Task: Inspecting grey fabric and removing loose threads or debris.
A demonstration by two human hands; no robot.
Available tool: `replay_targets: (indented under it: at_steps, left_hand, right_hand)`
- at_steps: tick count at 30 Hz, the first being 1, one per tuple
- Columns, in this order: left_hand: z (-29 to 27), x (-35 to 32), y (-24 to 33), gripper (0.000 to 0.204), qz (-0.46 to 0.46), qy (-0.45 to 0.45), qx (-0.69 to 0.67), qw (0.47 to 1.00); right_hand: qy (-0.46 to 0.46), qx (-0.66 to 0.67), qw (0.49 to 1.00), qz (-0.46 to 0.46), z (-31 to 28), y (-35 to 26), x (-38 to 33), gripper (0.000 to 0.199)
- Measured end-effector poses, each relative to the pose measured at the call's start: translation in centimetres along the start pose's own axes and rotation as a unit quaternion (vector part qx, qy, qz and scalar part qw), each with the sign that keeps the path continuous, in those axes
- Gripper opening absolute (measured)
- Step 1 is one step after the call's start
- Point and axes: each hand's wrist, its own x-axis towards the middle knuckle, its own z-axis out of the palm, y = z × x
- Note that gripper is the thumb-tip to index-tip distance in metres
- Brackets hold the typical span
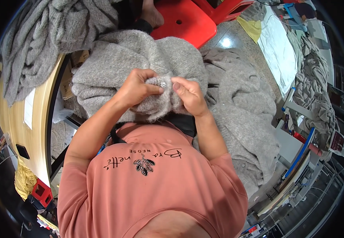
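Note:
A fuzzy grey knit garment (112, 59) lies bunched across my lap. Near its middle, my left hand (138, 88) pinches a fold of the knit, thumb stretched along it. Just beside that thumb sits a small shiny button-like piece (162, 84), bright and round. My right hand (189, 96) grips the edge of the same fold from the right, thumb and forefinger closed on it. The two hands are a short gap apart, with knit between them. Some of the left fingers are hidden by the fabric.
At left stands a wooden table (11, 119) bearing a black phone (22, 151) and a heap of grey knitwear (61, 23). More grey knits (243, 131) are piled at my right. Ahead, a red stool (183, 23) has another person's bare foot (153, 15) beside it. White cloth (277, 51) lies far right.

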Motion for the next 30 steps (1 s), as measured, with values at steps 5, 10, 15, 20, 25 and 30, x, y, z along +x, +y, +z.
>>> replay_targets:
  at_steps: [5,10,15,20,25,30]
  left_hand:
    - [0.1,0.0,-0.7,0.013,0.174,0.013,0.043,0.984]
    - [-0.2,-1.0,-0.5,0.019,0.047,-0.036,-0.192,0.980]
    - [0.5,-1.9,0.3,0.024,0.001,-0.051,-0.166,0.985]
    - [-0.5,-2.0,-0.4,0.010,-0.030,-0.073,-0.123,0.989]
    - [-0.9,-2.3,-1.3,0.008,0.025,-0.037,-0.060,0.997]
    - [-0.2,-2.7,-0.3,0.010,0.066,-0.022,0.048,0.996]
  right_hand:
    - [0.034,-0.057,0.997,-0.031,0.7,-0.2,0.0,0.014]
    - [0.067,-0.104,0.990,-0.060,0.9,-0.9,0.1,0.012]
    - [0.070,-0.106,0.990,-0.068,1.0,-0.7,-0.2,0.008]
    - [0.061,-0.191,0.975,-0.094,2.4,-0.2,0.0,0.005]
    - [-0.004,-0.057,0.998,-0.009,2.8,0.2,-0.5,0.004]
    - [0.059,-0.055,0.996,-0.046,3.5,0.4,-0.4,0.002]
